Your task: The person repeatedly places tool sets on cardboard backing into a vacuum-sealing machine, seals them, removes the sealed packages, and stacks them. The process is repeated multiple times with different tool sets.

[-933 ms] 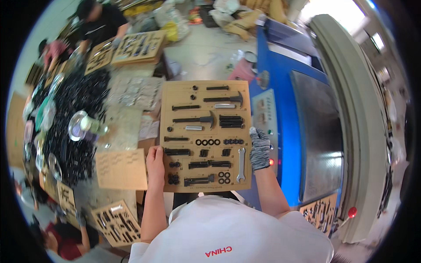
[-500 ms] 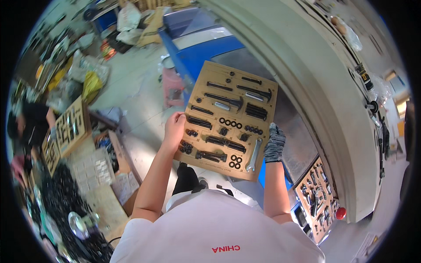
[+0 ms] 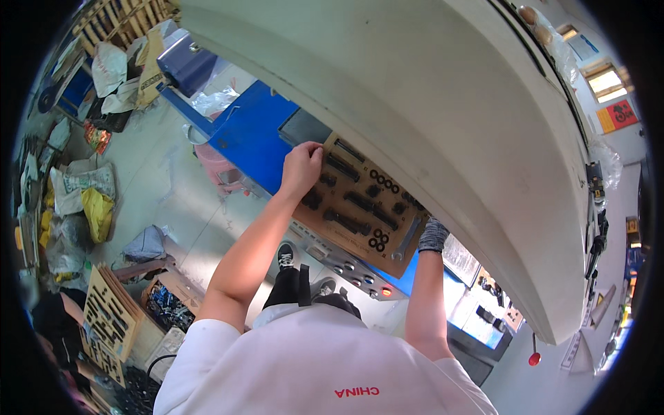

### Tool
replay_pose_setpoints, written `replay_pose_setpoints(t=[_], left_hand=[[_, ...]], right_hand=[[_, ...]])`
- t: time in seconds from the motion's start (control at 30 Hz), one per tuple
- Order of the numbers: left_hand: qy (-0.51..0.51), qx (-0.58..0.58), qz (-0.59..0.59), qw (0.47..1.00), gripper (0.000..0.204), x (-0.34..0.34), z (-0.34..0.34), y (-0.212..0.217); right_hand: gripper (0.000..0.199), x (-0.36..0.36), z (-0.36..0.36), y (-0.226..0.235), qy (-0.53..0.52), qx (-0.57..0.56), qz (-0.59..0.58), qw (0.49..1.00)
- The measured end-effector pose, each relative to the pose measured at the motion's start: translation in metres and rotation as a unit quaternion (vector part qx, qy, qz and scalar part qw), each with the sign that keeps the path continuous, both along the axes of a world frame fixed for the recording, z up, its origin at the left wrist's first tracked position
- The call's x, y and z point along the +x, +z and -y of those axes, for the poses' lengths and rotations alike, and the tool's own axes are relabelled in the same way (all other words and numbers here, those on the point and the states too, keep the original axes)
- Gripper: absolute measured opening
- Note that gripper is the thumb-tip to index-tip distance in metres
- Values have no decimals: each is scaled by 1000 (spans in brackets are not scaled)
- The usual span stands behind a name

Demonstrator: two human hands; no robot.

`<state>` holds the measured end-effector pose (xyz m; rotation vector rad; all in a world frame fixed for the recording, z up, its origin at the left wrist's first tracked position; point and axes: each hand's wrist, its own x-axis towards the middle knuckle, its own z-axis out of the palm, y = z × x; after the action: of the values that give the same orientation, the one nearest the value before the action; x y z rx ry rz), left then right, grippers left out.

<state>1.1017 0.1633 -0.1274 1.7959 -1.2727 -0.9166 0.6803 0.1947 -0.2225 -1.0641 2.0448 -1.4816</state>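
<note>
A brown board (image 3: 319,227) set with black bolts, rings and an open-end wrench (image 3: 408,238) lies level under the pale hood of a blue machine. My bare left hand (image 3: 302,168) is closed around its left edge. At the opposite edge, near the wrench, my right hand (image 3: 434,235) in a grey knit glove grips the board, its fingers partly hidden by the hood. The board's far part is out of sight below the hood.
The curved hood (image 3: 415,90) hangs low over the board. A control panel (image 3: 339,266) with knobs runs along the machine's front. A red ball knob (image 3: 534,359) sticks out at right. Similar boards (image 3: 114,311) stand beside a co-worker at lower left; bags (image 3: 97,214) lie on the floor.
The board has moved forward and down, in under the hood, with both my hands still on it. The view has shifted right, closer to the machine.
</note>
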Motion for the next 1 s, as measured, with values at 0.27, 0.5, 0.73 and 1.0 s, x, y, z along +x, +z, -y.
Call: replay_pose_setpoints(t=[0.27,0.5,0.73,1.0], left_hand=[[-12,-124,-1,992,26,3,29,-17],[-22,-82,-12,996,30,2,22,-2],[-54,-84,-36,994,32,-36,3,23],[-146,-65,-51,986,35,-150,-73,34]], right_hand=[[34,17,5,-1,-26,-9,-11,1000],[35,24,0,-6,-18,-24,1,1000],[36,-12,-34,15,-10,-48,20,999],[37,-140,-128,68,-54,-59,12,997]])
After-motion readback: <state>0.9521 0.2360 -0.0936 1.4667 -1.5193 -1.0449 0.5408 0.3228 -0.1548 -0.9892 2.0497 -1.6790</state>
